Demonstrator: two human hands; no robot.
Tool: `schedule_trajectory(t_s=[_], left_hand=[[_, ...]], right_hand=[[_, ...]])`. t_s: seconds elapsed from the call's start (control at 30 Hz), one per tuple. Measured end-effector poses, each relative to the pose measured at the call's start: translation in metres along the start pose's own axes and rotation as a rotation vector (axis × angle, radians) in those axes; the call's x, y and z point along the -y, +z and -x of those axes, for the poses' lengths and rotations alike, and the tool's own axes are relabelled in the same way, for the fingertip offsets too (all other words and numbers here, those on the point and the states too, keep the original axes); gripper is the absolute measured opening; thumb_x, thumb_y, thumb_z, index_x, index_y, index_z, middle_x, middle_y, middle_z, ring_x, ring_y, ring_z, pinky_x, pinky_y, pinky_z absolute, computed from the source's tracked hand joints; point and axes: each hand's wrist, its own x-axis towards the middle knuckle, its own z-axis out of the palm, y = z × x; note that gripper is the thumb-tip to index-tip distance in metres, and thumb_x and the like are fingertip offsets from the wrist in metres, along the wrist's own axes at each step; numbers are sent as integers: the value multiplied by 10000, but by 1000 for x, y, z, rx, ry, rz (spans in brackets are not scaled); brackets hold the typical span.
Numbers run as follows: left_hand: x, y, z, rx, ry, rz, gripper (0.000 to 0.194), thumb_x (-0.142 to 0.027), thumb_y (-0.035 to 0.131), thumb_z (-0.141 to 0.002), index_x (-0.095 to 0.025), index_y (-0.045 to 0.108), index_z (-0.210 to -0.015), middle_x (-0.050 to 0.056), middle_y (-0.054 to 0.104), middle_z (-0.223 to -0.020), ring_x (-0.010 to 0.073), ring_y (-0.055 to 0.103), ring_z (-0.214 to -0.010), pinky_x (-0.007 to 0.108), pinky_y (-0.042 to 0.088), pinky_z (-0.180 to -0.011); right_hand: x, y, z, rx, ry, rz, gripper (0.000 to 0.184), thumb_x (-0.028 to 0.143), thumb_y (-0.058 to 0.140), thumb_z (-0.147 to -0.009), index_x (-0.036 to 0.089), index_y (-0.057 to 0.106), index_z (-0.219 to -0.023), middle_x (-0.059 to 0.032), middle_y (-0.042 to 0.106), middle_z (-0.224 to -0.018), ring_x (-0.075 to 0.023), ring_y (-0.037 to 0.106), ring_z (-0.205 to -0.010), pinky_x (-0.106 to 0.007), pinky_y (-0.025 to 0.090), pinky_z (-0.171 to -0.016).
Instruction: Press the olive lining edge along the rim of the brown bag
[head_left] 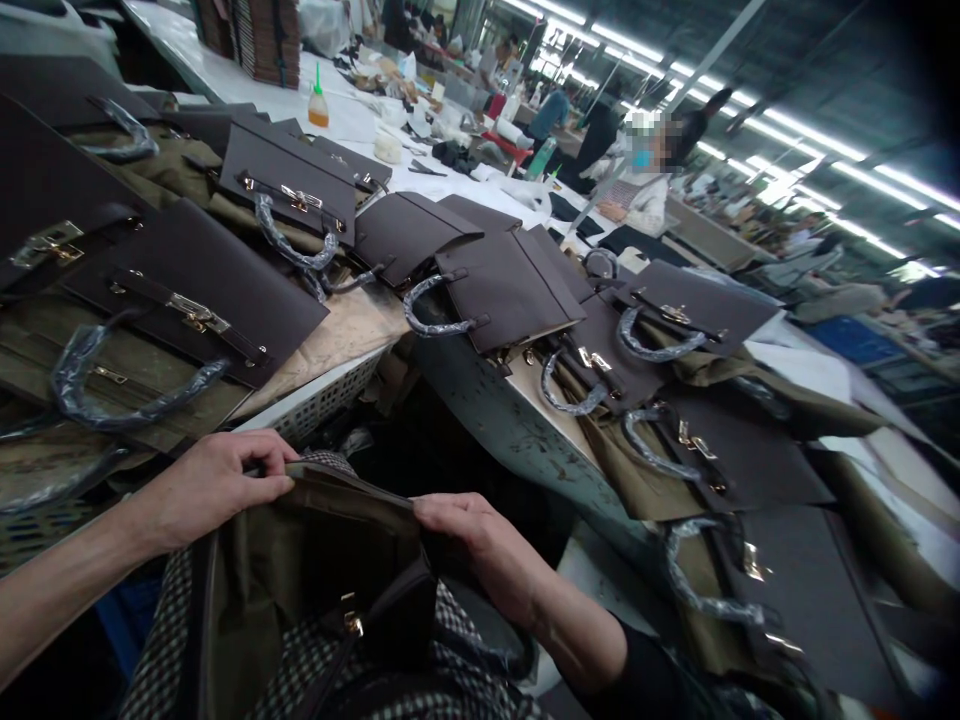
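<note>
On my lap, over checked cloth, lies a dark brown handbag (352, 530) with its olive lining showing. My left hand (225, 475) pinches the bag's top edge at its left end, thumb and fingers pressed together. Farther right along the same edge, my right hand (469, 530) grips the bag between thumb and fingers. A gold-coloured metal fitting (350, 615) hangs on the bag's near side. The bag's bottom is out of sight, and the fingers of my right hand are partly hidden behind the edge.
Dark brown handbag pieces with plastic-wrapped handles (442, 305) cover the tables left and right. A perforated crate edge (322, 400) stands ahead of my left hand. On the white table behind is a green-tipped glue bottle (318, 105). A person (637, 195) sits farther back.
</note>
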Motion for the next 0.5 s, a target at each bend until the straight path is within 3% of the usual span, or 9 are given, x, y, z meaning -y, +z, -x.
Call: schedule_trajectory(t_s=[0.3, 0.5], left_hand=[[2, 0, 2, 27, 3, 7, 250, -409, 706, -787, -225, 641, -630, 4, 697, -1152, 261, 637, -1062, 338, 417, -955], [-10, 3, 1, -33, 27, -17, 236, -353, 681, -790, -212, 630, -608, 19, 725, -1108, 251, 658, -1022, 326, 445, -914]], right_hand=[[-4, -3, 1, 12, -63, 148, 371, 473, 612, -898, 144, 752, -997, -36, 701, -836, -143, 595, -754, -252, 441, -735], [-24, -2, -7, -175, -218, 476, 401, 465, 522, -942, 139, 742, -862, -15, 653, -770, -140, 542, -709, -234, 415, -643]])
